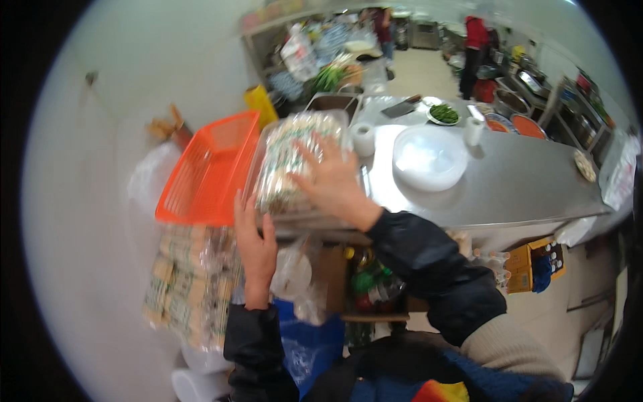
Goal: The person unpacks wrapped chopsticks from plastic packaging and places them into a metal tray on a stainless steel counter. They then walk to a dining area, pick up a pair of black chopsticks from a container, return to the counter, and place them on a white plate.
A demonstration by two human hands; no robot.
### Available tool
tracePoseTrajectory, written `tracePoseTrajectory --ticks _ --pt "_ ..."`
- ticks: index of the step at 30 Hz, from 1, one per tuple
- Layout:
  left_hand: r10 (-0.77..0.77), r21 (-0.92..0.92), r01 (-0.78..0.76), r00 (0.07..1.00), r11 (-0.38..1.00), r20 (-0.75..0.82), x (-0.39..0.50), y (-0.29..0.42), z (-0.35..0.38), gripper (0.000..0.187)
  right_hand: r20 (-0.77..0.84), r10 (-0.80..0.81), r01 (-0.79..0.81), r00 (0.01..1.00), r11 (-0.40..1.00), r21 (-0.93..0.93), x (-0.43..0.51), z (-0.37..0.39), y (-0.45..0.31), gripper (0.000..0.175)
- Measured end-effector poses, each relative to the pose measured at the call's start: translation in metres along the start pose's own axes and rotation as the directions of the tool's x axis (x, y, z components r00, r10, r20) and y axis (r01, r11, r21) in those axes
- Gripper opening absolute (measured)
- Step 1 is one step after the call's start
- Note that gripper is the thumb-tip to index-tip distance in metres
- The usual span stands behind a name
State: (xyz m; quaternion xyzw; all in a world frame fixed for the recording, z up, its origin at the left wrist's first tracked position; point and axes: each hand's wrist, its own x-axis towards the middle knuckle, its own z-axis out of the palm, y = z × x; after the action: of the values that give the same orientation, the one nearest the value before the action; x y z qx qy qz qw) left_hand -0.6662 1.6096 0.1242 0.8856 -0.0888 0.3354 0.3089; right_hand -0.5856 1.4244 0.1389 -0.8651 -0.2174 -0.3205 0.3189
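Note:
Wrapped packs of disposable chopsticks (284,171) fill a clear plastic container (343,116) on the steel counter. My right hand (334,181) lies spread over the packs, its fingers apart. Beside the container's near left corner is my left hand (255,243), upright with fingers extended; whether it touches the rim I cannot tell. An orange plastic basket (213,166) stands left of the container. Below it, more wrapped chopstick packs (193,286) are stacked near the wall.
On the steel counter (522,176) stand white plastic bowls (429,158), a paper roll (362,140), a cleaver (402,107) and a plate of chopped greens (443,114). Boxes of bottles (520,269) sit below. Two people (474,55) are farther back.

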Motion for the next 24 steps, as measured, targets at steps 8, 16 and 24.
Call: tracePoseTrajectory --ticks 8,16,24 --pt "-0.208 0.046 0.212 0.974 0.976 -0.086 -0.172 0.042 -0.003 0.030 -0.045 -0.352 0.344 0.935 0.930 -0.128 -0.023 0.020 0.021 0.057" --pt "-0.601 0.076 0.618 0.782 0.783 -0.165 -0.365 0.147 0.015 0.015 -0.159 -0.357 0.389 0.920 0.878 0.279 -0.066 -0.016 0.016 0.035" --pt "-0.787 -0.073 0.863 0.416 0.499 -0.456 -0.501 0.249 -0.012 0.013 0.510 -0.633 -0.136 0.583 0.542 0.829 -0.221 -0.032 -0.117 0.034"
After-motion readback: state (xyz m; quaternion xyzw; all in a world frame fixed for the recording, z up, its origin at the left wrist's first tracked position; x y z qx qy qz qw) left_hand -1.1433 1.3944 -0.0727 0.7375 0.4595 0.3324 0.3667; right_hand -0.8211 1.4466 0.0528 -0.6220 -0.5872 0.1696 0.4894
